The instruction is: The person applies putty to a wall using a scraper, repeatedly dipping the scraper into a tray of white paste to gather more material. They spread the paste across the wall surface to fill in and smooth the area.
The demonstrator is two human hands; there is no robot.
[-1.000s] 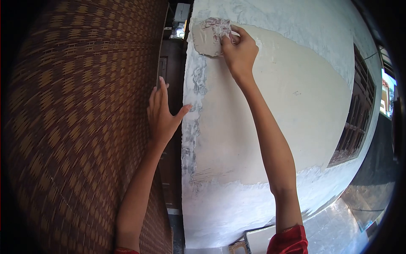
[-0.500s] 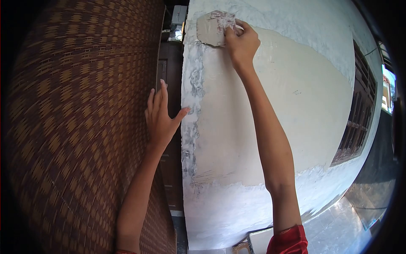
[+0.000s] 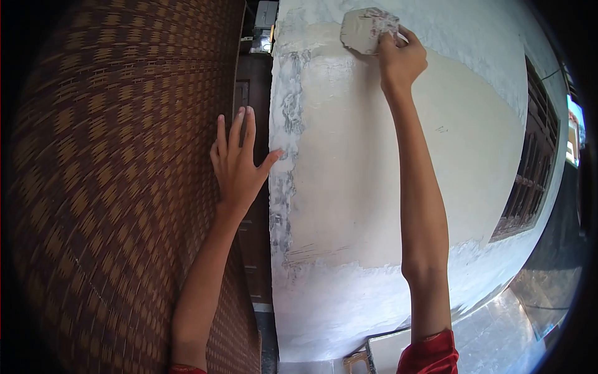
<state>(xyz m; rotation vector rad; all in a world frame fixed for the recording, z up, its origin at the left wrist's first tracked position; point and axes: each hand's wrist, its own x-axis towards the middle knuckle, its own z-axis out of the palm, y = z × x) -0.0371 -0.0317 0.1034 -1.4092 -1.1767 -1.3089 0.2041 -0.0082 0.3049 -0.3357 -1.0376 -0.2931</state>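
Observation:
My right hand point(image 3: 403, 59) is closed around a plaster-smeared flat scraper point(image 3: 369, 31), a pale plate with cut corners and a rough lower edge. It lies against the upper part of the wall point(image 3: 349, 156), which carries a broad cream patch of plaster over a bluish-white surface. At the wall's left corner, my left hand point(image 3: 240, 165) is open, fingers spread and pointing up. Its thumb tip reaches the rough grey and white edge strip point(image 3: 288, 112).
A woven brown and tan panel point(image 3: 124, 174) rises along the left, with a dark door point(image 3: 254, 268) in the narrow gap behind. On the right are a wooden window point(image 3: 526, 162) and grey floor point(image 3: 492, 340). A framed board point(image 3: 387, 352) stands low by the wall.
My right hand and the scraper have moved right along the wall and slightly up, away from the corner. My left hand stays by the edge, its fingers now spread wider.

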